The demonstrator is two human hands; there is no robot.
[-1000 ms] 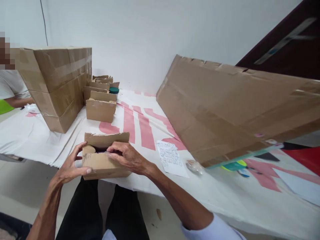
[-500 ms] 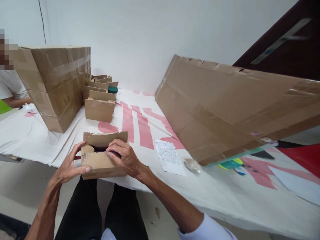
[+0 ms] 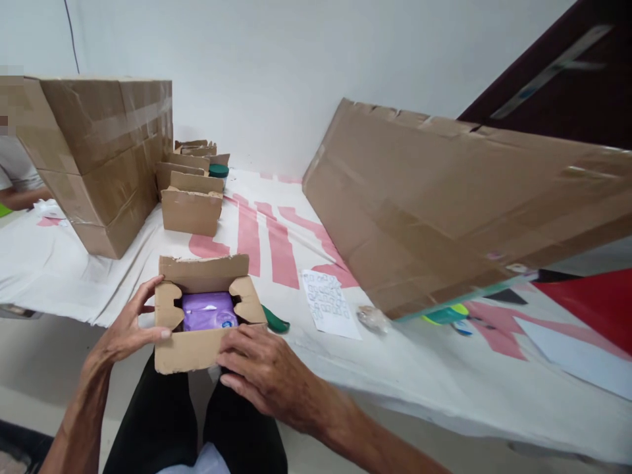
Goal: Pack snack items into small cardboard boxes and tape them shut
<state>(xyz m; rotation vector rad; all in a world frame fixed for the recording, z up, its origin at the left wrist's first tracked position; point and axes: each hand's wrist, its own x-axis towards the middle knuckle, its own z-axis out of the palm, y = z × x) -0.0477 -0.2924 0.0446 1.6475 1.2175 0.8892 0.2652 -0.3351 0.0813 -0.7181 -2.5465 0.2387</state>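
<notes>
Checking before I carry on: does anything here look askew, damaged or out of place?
The large cardboard sheet leans over the table, its lower edge partly covering a green-yellow item. The small box, gripped by the left hand with the right hand against its front, overhangs the table edge; its rear flap's rim is ragged.

Black trousers (image 3: pixel 162 421), a pale shirt hem (image 3: pixel 197 461), bare forearms (image 3: pixel 83 415); left hand (image 3: pixel 126 329) and right hand (image 3: pixel 266 375) bare

Packet (image 3: pixel 207 311) lies in the box (image 3: pixel 190 351), paper sheet (image 3: pixel 330 303) to its right.
</notes>
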